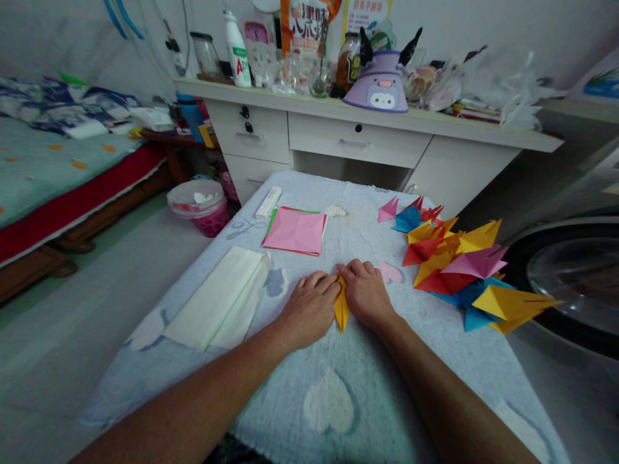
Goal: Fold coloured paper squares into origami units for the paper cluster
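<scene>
A narrow folded piece of yellow origami paper lies on the cloth-covered table, its pointed end toward me. My left hand presses on its left edge with fingers closed together. On the other side, my right hand has its fingers curled at the paper's upper end, pinning it down. The fingertips cover the top of the paper. Beyond my left hand sits a stack of square origami paper, pink on top with red and green edges. To the right of my right hand stand several folded paper cranes in yellow, red, blue and pink.
A folded white paper or cloth lies at the left, with a white box-shaped item behind it. A cluttered desk borders the table's far side. A pink bin stands left, a front-loading washer right.
</scene>
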Demonstrator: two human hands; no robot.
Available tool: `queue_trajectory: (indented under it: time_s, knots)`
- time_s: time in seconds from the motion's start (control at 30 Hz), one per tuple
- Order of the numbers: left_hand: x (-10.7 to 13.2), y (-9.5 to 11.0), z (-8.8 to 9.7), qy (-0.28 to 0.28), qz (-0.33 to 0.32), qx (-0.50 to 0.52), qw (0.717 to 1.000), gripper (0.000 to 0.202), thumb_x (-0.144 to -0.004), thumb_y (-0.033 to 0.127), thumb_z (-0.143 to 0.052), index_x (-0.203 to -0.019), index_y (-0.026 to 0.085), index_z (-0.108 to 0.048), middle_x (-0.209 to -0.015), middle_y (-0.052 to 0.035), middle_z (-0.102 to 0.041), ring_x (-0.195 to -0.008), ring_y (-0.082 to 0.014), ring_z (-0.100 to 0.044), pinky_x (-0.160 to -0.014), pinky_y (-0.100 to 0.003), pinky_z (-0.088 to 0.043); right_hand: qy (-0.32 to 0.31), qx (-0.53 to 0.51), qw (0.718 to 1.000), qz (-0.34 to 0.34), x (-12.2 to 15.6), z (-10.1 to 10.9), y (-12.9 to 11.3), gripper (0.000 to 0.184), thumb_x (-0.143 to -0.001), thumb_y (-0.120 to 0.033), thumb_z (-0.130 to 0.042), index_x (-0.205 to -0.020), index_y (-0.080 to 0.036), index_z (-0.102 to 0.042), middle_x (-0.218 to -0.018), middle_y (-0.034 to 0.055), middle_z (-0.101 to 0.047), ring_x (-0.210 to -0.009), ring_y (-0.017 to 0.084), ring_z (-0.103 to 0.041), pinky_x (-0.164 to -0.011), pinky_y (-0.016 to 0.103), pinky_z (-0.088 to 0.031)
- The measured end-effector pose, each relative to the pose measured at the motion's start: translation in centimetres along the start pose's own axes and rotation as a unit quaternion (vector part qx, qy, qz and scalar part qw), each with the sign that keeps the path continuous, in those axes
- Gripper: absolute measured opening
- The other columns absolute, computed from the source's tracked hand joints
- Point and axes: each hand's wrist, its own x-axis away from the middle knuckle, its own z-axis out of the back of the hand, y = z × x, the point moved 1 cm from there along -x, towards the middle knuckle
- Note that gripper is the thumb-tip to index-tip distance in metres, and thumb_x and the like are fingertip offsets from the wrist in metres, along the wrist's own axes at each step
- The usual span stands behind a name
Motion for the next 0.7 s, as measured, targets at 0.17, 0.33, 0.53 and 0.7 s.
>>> queue_trajectory:
  time_s: [0.17,0.33,0.53,0.7]
  knots:
    - [0.0,-0.1,0.0,0.003,-0.002,0.001,1.0,0.04,-0.088,0.019,-0.045,-0.128,0.019,-0.05,-0.142,-0.0052,-0.05,-0.128,-0.025,-0.039,-0.105,-0.043,-0.036,0.011,-0.022,1.0,-0.004,-0.1,-0.3,0.2,0.041,-0.094,-0.019,-0.043,-0.134,-0.023,-0.053,-0.113,0.0113,-0.059,-0.097,0.026,-0.048,-0.081,0.036,-0.035]
    - [0.0,-0.2,-0.3,0.006,-0.001,0.002,1.0,0.042,-0.088,0.018,-0.045,-0.13,0.018,-0.05,-0.143,-0.0051,-0.05,-0.128,-0.0247,-0.039,-0.105,-0.042,-0.036,0.051,-0.132,0.989,-0.044,0.0,-1.2,1.3,0.053,-0.085,-0.01,-0.045,-0.138,-0.011,-0.045,-0.111,0.0124,-0.062,-0.099,0.025,-0.051,-0.089,0.036,-0.038]
    - [0.0,-0.3,-0.5,0.01,0.002,0.007,1.0,0.048,-0.087,0.016,-0.044,-0.136,0.018,-0.045,-0.144,-0.0048,-0.049,-0.129,-0.0246,-0.038,-0.105,-0.043,-0.035,0.095,-0.171,0.98,-0.038,0.4,-1.6,1.8,0.035,-0.085,-0.017,-0.052,-0.119,-0.012,-0.061,-0.113,0.0141,-0.059,-0.104,0.025,-0.05,-0.093,0.037,-0.039]
    - [0.1,-0.2,-0.2,0.003,-0.006,0.0,1.0,0.049,-0.089,0.017,-0.044,-0.138,0.023,-0.044,-0.144,-0.004,-0.049,-0.127,-0.025,-0.04,-0.103,-0.043,-0.035,0.089,-0.171,0.981,-0.031,0.3,-1.9,1.9,0.031,-0.086,-0.018,-0.053,-0.113,-0.016,-0.067,-0.109,0.012,-0.061,-0.1,0.024,-0.051,-0.089,0.036,-0.039]
